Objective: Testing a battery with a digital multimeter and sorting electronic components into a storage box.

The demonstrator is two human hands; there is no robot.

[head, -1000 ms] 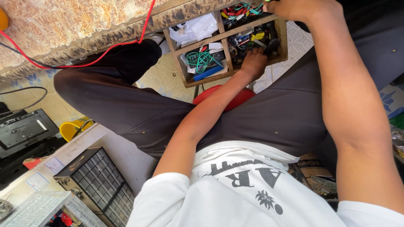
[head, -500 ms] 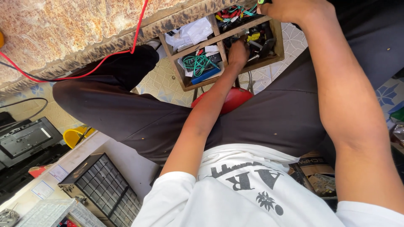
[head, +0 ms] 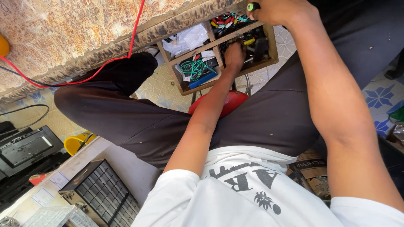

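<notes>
Head view: left hand (head: 235,54) is buried in the wooden drawer (head: 269,50), fingers hidden, grip cannot be told. Right hand (head: 280,10) is closed on a green-tipped tool (head: 253,6) at the drawer's top edge. Step: rummaging; next calls for a clean pinch.

The left hand's (head: 235,54) fingertips were buried among parts in the wooden tray (head: 269,63). Above the tray, the right hand (head: 280,10) was cut off by the top edge, hiding its green-tipped tool (head: 253,6).
</notes>
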